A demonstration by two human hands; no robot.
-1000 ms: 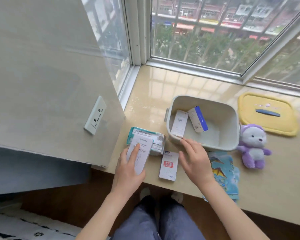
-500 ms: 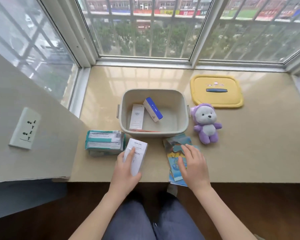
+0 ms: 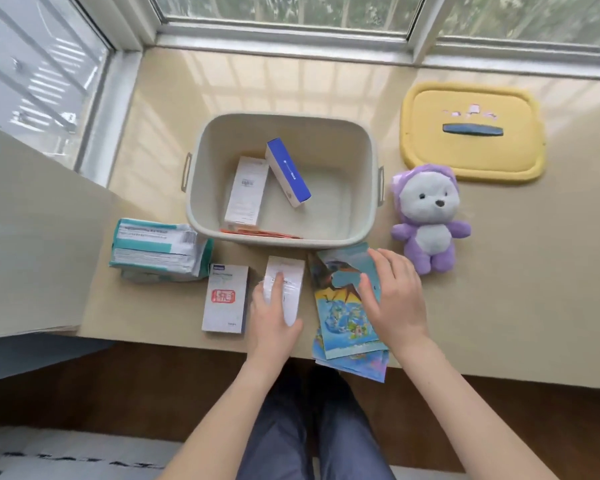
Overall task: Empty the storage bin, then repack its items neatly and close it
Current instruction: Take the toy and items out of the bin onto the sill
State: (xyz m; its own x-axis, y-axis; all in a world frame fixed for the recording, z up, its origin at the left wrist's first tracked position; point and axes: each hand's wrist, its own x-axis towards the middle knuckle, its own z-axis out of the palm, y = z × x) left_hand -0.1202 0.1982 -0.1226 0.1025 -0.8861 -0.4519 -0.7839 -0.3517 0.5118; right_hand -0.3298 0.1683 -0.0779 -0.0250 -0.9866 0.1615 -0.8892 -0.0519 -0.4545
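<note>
Fingers (image 3: 276, 285) of left hand (image 3: 272, 323) curled round white box (image 3: 290, 271) | right hand (image 3: 394, 299) flat on picture cards (image 3: 343, 323) | both at ledge (image 3: 499, 306) near edge

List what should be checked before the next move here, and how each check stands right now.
1. Emptied storage bin: not ok; a tall white box, a blue-topped box and an orange flat item lie inside.
2. The yellow lid off, apart from the bin: ok.
3. The left hand holding the small white box: ok.
4. The right hand flat on the picture sheets: ok.
5. Sheets fully on the sill: not ok; they overhang its near edge.
</note>
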